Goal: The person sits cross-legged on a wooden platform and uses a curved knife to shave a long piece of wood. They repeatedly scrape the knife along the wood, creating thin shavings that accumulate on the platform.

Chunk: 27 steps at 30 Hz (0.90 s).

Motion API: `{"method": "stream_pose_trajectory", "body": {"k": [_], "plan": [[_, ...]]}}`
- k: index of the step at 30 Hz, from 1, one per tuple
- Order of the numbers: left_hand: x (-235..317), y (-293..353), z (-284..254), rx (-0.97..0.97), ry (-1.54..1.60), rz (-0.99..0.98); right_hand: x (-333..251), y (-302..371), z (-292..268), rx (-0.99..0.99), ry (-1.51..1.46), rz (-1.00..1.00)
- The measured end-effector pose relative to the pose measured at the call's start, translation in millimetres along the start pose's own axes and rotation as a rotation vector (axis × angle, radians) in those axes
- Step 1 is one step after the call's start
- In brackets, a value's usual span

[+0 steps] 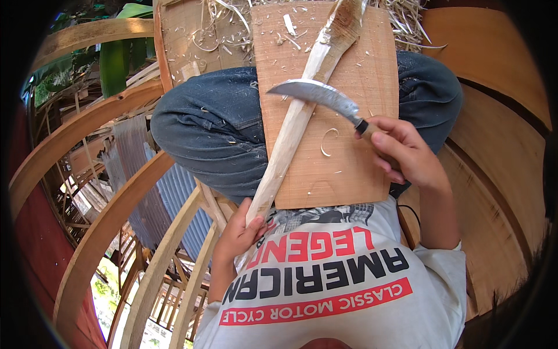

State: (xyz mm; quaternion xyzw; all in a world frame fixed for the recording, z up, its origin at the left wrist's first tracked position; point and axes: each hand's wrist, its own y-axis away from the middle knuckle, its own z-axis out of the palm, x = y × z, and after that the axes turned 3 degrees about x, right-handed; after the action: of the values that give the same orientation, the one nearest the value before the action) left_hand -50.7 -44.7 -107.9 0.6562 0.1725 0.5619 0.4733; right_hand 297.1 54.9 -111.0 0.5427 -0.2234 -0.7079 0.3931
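Observation:
A long pale whittled wooden stick (289, 136) lies slantwise across a flat wooden board (343, 174) on my lap. Its far end is thicker and browner, with rough bark-like patches. My left hand (239, 230) is closed round the near end, close to my shirt. In my right hand (407, 150) is a curved knife (325, 96) with a wooden handle, my fingers wrapped round it. The steel blade points left and crosses above the stick's middle; whether it touches the wood I cannot tell. A thin curled shaving (329, 143) rests on the board beside the stick.
Crossed legs in dusty jeans (209, 125) support the board on both sides. Shavings (407, 23) pile up beyond it. Curved wooden rails (110, 232) stand at the left, with corrugated sheets (183, 200) behind them. Wide planks (494, 192) lie at the right.

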Motion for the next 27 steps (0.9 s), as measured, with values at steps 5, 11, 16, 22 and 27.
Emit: {"method": "stream_pose_trajectory", "body": {"k": [5,11,16,22,27], "plan": [[-1.0,2.1,4.6,0.04,0.014,0.002,5.6,-13.2,5.7,0.236,-0.25,-0.126],[-1.1,-4.4,3.6,0.03,-0.071,0.032,19.4,-15.5,19.7,0.385,-0.164,-0.237],[10.6,-2.6,7.8,0.005,0.002,-0.031,26.8,-29.2,16.5,0.751,0.028,-0.502],[0.1,2.6,4.8,0.003,0.011,-0.016,-2.0,5.1,-3.3,0.362,-0.032,-0.278],[4.4,2.2,6.3,0.015,-0.031,-0.039,13.2,-6.8,14.8,0.314,-0.172,-0.115]]}}
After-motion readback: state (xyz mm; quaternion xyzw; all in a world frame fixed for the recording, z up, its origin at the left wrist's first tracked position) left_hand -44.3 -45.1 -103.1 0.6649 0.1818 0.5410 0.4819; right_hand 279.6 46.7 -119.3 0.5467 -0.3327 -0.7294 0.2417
